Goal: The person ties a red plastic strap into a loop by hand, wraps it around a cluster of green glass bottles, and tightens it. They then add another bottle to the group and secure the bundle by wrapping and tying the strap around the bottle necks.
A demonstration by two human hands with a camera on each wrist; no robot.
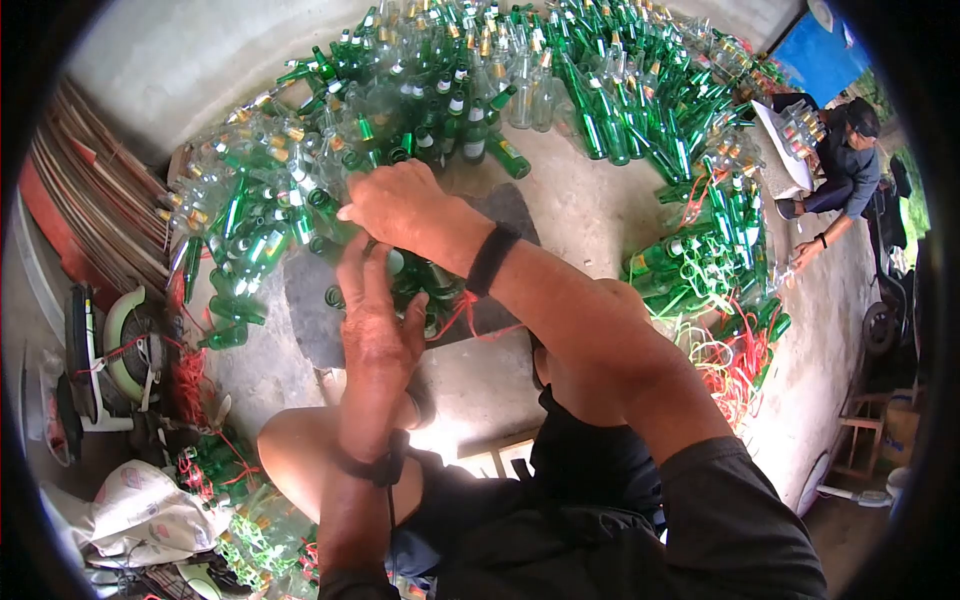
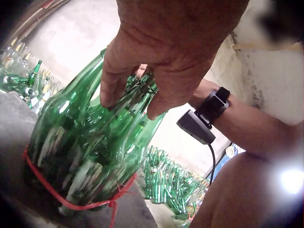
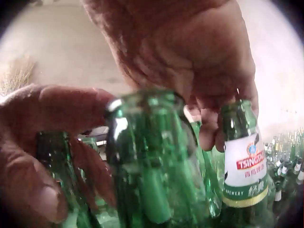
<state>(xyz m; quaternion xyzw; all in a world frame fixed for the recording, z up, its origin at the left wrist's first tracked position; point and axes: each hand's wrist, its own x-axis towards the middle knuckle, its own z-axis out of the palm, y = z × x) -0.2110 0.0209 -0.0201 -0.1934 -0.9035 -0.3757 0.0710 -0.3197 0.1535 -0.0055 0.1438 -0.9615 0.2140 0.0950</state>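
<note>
Green bottles (image 2: 80,152) stand bundled upright on a dark mat (image 1: 310,320), with a red string (image 2: 85,206) tied round their lower part. My left hand (image 1: 378,320) reaches over them from above, its fingers and thumb (image 2: 166,85) on opposite sides of the necks. Just beyond it, my right hand (image 1: 400,205) is bent down at the bottle tops, fingers curled. In the right wrist view its fingertips (image 3: 211,133) lie by the neck of a labelled bottle (image 3: 244,166); their full hold is partly hidden. An uncovered bottle mouth (image 3: 145,102) stands between the hands.
Many loose green and clear bottles (image 1: 610,110) cover the floor along the wall. Tied bundles (image 1: 690,265) and red and green string (image 1: 735,360) lie at the right. Another person (image 1: 850,150) sits at the far right. A white sack (image 1: 140,505) lies lower left.
</note>
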